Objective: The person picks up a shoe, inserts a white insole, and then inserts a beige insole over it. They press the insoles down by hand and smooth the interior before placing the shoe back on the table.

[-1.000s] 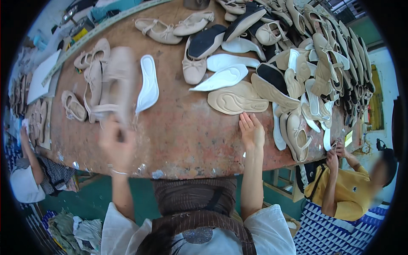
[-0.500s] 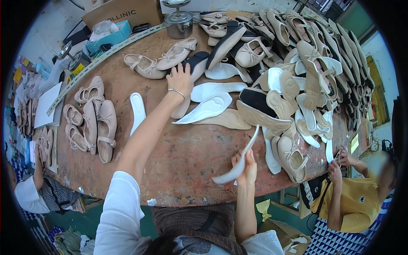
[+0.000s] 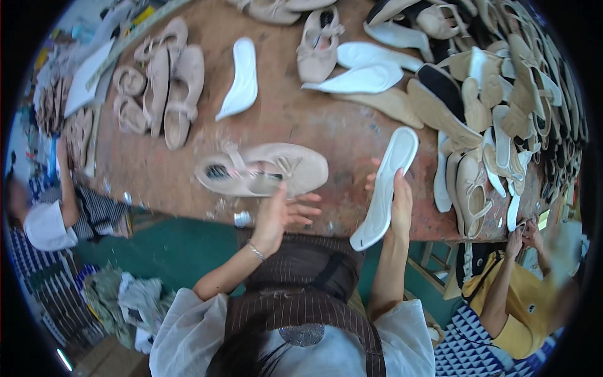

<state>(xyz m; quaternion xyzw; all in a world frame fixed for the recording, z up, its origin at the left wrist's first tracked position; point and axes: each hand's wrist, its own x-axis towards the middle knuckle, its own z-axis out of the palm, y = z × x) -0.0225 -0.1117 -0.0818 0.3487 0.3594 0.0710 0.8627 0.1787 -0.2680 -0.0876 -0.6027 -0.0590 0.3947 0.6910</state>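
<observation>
A beige strap shoe with a bow lies on its sole near the table's front edge, toe to the right. My left hand is at its near side with fingers spread and nothing held. The thumb reaches the shoe's edge; whether it touches is hard to tell. My right hand grips a long white insole, held upright and slightly tilted, its moulded face showing. The fingers are behind the insole and the thumb is along its right edge.
Another white insole lies farther back. Several beige shoes stand at the left. White insoles and a large heap of shoes cover the right. A co-worker in yellow sits at the right, another person at the left.
My left hand has come back from the far shoes to the front edge, where a shoe now lies. My right hand has turned the white insole more upright. The view has tilted nearer.
</observation>
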